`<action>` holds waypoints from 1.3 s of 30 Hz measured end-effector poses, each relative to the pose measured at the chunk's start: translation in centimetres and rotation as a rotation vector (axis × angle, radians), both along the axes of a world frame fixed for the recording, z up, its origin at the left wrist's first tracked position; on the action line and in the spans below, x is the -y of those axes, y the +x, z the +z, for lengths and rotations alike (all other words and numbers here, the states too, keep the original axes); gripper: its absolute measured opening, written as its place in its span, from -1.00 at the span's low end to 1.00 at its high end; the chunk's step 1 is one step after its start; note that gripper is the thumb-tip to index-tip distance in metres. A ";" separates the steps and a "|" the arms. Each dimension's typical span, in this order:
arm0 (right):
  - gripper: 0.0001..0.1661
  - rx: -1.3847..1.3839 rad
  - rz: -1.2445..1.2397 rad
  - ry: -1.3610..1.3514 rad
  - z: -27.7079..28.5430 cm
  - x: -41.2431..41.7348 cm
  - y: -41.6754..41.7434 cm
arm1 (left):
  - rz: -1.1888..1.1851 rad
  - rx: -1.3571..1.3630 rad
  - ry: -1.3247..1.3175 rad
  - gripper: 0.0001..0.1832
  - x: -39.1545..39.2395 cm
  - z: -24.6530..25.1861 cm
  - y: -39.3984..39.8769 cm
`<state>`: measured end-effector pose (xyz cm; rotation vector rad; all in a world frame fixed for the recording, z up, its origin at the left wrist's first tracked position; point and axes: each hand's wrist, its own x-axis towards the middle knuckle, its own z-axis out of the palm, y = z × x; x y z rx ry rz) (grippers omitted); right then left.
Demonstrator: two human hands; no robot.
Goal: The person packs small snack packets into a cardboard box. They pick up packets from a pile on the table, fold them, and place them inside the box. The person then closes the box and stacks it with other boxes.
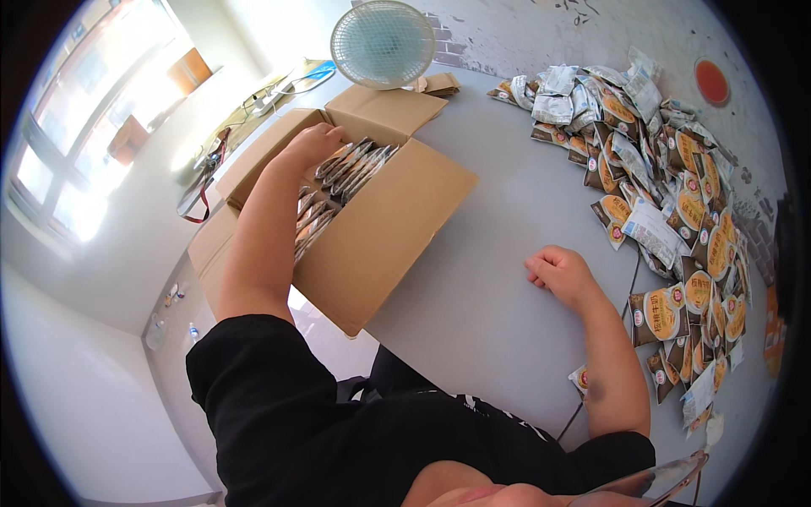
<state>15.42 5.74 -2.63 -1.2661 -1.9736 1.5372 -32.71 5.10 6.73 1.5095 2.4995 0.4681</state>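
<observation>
My left hand [319,142] reaches into an open cardboard box [386,234], at the upper end of its inside. Its fingers are bent down near the packets, and whether they grip one is hidden. Rows of brown and orange sealed packets [361,168] stand on edge in the box, tightly side by side. My right hand [557,272] is over the grey table [481,304], to the right of the box, fingers curled in with nothing seen in them. A large heap of similar packets [690,209] lies to its right. One small packet [580,379] is partly hidden by my right forearm.
A round fan [383,44] stands behind the box, beside folded cardboard [441,84]. A power strip [269,101] with cables lies at the back left. A red disc [711,82] is beyond the heap. The box flaps spread outward, one past the table's edge.
</observation>
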 end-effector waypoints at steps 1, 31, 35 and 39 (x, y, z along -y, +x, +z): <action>-0.73 0.004 0.010 0.010 0.0 0.1 0.0 | 0.008 -0.002 0.035 -0.42 0.1 0.4 0.3; -0.58 0.330 0.066 0.308 1.1 0.3 -0.1 | -1.175 -0.477 0.057 -0.68 -12.3 -8.1 41.7; -0.61 0.215 0.056 0.290 -0.3 -0.1 -0.1 | -1.120 -0.334 0.238 -0.76 -12.3 -9.4 39.9; -0.60 0.005 0.062 0.009 -1.3 -1.3 0.3 | -0.946 -0.122 0.476 -0.78 -11.6 -9.9 37.5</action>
